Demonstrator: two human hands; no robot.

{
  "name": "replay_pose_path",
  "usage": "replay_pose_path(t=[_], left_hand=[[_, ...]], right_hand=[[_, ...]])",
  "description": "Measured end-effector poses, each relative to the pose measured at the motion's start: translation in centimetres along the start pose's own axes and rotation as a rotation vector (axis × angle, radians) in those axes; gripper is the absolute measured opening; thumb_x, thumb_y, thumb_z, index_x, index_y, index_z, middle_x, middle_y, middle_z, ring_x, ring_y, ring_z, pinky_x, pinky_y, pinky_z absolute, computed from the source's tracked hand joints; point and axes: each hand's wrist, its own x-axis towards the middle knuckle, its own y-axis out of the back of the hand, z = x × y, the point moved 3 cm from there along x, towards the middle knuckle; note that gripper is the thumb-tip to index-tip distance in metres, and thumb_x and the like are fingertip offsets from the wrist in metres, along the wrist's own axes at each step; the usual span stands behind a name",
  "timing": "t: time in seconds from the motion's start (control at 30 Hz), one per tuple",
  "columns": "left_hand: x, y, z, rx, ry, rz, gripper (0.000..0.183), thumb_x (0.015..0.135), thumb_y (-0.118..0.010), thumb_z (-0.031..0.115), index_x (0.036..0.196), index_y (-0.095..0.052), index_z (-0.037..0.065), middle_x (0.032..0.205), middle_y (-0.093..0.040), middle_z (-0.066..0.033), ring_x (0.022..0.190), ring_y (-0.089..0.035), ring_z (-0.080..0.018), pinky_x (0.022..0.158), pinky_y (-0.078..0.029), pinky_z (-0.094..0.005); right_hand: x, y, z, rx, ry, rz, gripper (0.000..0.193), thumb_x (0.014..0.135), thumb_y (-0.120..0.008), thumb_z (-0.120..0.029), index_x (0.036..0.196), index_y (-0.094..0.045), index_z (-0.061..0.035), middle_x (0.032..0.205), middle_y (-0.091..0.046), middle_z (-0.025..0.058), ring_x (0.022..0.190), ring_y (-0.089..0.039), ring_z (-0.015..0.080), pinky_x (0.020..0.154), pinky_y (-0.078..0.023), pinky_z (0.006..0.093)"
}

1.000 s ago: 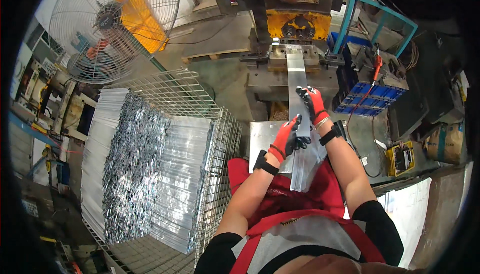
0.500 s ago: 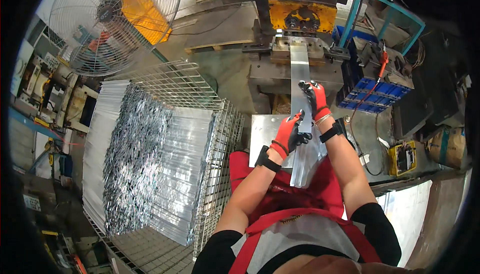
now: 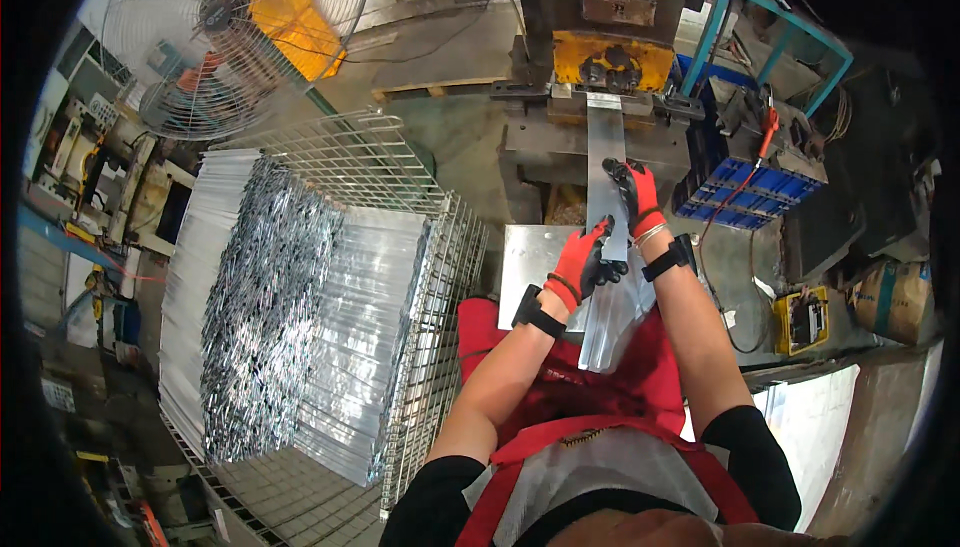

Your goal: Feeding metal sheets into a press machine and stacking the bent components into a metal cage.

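A long flat silvery metal strip (image 3: 604, 152) runs away from me, its far end under the yellow-painted lower part of the press (image 3: 612, 59). My right hand (image 3: 635, 193), in a red glove with black fingertips, grips the strip's right edge about midway. Lower down, my left hand (image 3: 585, 259) in a matching glove is closed at the strip's near end. More metal strips (image 3: 605, 332) lie lengthwise over my lap, below the left hand. The die under the press is largely hidden by the lowered ram.
A wire cage (image 3: 425, 317) full of stacked metal strips (image 3: 270, 317) stands at my left, with a large fan (image 3: 228, 9) beyond. A flat metal plate (image 3: 530, 262) lies left of the strip. Blue crates (image 3: 730, 192) and a yellow bin (image 3: 803, 319) are at right.
The press's yellow lower part has come down over the die and the strip's far end. Both hands keep their grip in nearly the same place. The view has shifted slightly.
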Motion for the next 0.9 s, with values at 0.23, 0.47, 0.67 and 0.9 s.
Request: replay_pose_path(t=[0.23, 0.47, 0.67, 0.9], left_hand=[[1.2, 1.2, -0.7, -0.069, -0.040, -0.120, 0.028, 0.088, -0.051, 0.034, 0.099, -0.054, 0.008, 0.083, -0.061, -0.0103, 0.055, -0.061, -0.0228, 0.041, -0.047, -0.0294], [-0.7, 2.6, -1.9, -0.067, -0.124, -0.136, 0.029, 0.085, -0.058, 0.034, 0.094, -0.054, 0.007, 0.071, -0.059, -0.0074, 0.049, -0.058, -0.0190, 0.039, -0.043, -0.0299], [-9.5, 3.4, 3.4, 1.423, -0.432, 0.058, 0.029, 0.080, -0.059, 0.031, 0.102, -0.062, 0.011, 0.080, -0.061, -0.0108, 0.080, -0.060, -0.0259, 0.069, -0.045, -0.0359], [-10.0, -0.1, 9.8, 1.788, -0.861, 0.367, 0.054, 0.077, -0.063, 0.032, 0.124, -0.045, 0.011, 0.097, -0.059, -0.0125, 0.083, -0.059, -0.0294, 0.071, -0.046, -0.0368]], right_hand=[[1.9, 0.1, 1.9, 0.194, 0.133, -0.058, 0.011, 0.080, -0.060, -0.013, 0.071, -0.061, -0.0070, 0.066, -0.053, -0.0058, 0.059, -0.043, 0.0046, 0.053, -0.034, 0.0236], [-2.1, -0.8, 0.7, 0.230, 0.179, -0.172, 0.024, 0.081, -0.063, -0.021, 0.096, -0.059, -0.0036, 0.083, -0.059, -0.0022, 0.072, -0.053, 0.0089, 0.064, -0.041, 0.0255], [-12.4, 2.1, -9.7, -1.232, 0.976, 0.121, 0.080, 0.058, -0.075, -0.039, 0.126, -0.045, -0.0113, 0.131, -0.040, 0.0128, 0.123, -0.032, 0.0363, 0.103, -0.023, 0.0470], [-11.4, 2.7, -8.5, -1.350, 0.835, -0.461, 0.022, 0.070, -0.064, -0.025, 0.089, -0.058, -0.0133, 0.082, -0.063, 0.0082, 0.076, -0.060, 0.0262, 0.072, -0.043, 0.0378]])
